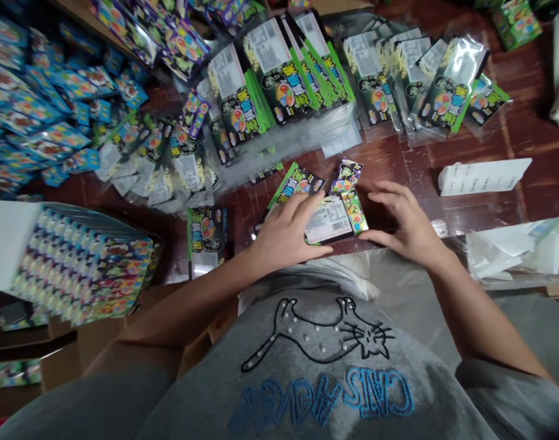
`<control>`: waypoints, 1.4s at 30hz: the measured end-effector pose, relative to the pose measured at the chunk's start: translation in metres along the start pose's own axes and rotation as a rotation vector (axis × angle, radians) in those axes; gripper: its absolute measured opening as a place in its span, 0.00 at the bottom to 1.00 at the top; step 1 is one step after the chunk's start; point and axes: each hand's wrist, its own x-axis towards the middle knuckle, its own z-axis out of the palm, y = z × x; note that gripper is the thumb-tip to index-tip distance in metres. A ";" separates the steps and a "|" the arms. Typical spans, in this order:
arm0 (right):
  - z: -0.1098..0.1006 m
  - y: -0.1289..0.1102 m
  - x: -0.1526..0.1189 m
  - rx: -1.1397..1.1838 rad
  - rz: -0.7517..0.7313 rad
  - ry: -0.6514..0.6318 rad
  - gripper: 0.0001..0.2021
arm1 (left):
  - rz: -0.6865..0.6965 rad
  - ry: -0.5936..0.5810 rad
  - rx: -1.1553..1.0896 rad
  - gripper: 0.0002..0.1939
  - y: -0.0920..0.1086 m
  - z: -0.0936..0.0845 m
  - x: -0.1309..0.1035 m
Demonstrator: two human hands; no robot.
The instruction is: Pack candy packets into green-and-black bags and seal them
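On the near edge of the table lies a black and green printed packet (328, 221) with a white label, its left end hidden under my left hand (288, 231). My left thumb runs along its near edge and the fingers lie over its far side. A small green candy box (354, 211) sits at the packet's right end, and a small purple box (347, 175) stands just beyond. My right hand (403, 225) is open at the right, fingers apart and curved, the thumb tip close to the green box's corner. Another black and green packet (298, 182) lies partly behind my left fingers.
Rows of black and green packets (286, 91) in clear plastic stand at the back. Blue packets (45, 104) are heaped at left, above an open display box (91, 263) of small boxes. A folded white paper (485, 176) and clear bags (518, 250) lie at right.
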 end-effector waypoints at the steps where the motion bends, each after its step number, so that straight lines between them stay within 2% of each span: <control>1: 0.002 -0.004 0.000 0.044 0.051 0.045 0.32 | -0.065 0.036 -0.053 0.56 0.006 -0.001 0.001; 3: 0.009 -0.012 0.003 0.210 0.131 0.096 0.29 | -0.123 0.095 -0.161 0.49 0.017 0.000 0.006; 5: 0.015 -0.018 0.007 0.388 0.198 0.150 0.28 | -0.090 0.143 -0.288 0.39 0.025 0.007 0.013; 7: 0.017 -0.021 0.014 0.468 0.248 0.210 0.24 | -0.039 0.169 -0.446 0.33 0.029 0.016 0.020; 11: 0.013 -0.019 0.019 0.409 0.272 0.172 0.14 | -0.042 0.111 -0.739 0.37 0.025 0.029 0.026; 14: 0.017 -0.019 0.013 0.336 0.266 0.119 0.12 | -0.072 0.054 -0.847 0.34 0.016 0.029 0.020; 16: 0.028 -0.022 0.005 0.406 0.311 0.167 0.15 | -0.115 0.045 -0.867 0.29 0.009 0.027 0.017; 19: 0.048 -0.028 -0.005 0.590 0.442 0.333 0.21 | -0.159 0.034 -0.879 0.24 0.001 0.021 0.019; 21: 0.059 -0.031 -0.010 0.610 0.513 0.411 0.18 | -0.120 0.042 -0.820 0.17 -0.001 0.015 0.023; 23: 0.065 -0.034 -0.013 0.586 0.568 0.422 0.15 | -0.059 0.073 -0.712 0.11 0.000 0.010 0.028; 24: 0.066 -0.034 -0.013 0.575 0.580 0.413 0.15 | -0.041 0.094 -0.674 0.11 0.001 0.009 0.029; 26: 0.066 -0.035 -0.013 0.555 0.557 0.419 0.16 | -0.060 0.132 -0.680 0.11 0.003 0.009 0.032; 28: 0.063 -0.034 -0.011 0.538 0.488 0.454 0.21 | -0.136 0.168 -0.779 0.11 0.004 0.013 0.033; 30: 0.057 -0.034 -0.009 0.518 0.429 0.463 0.24 | -0.206 0.184 -0.880 0.15 0.003 0.017 0.034; 32: 0.048 -0.033 -0.007 0.489 0.385 0.419 0.17 | -0.233 0.140 -0.925 0.17 0.001 0.018 0.035; 35: 0.035 -0.034 -0.002 0.469 0.340 0.325 0.07 | -0.217 0.036 -0.900 0.13 -0.002 0.012 0.038; 37: 0.031 -0.037 0.002 0.491 0.367 0.308 0.08 | -0.213 -0.001 -0.879 0.13 0.001 0.005 0.041; 42: 0.033 -0.045 0.014 0.643 0.612 0.333 0.16 | -0.269 -0.036 -0.802 0.12 0.012 -0.009 0.053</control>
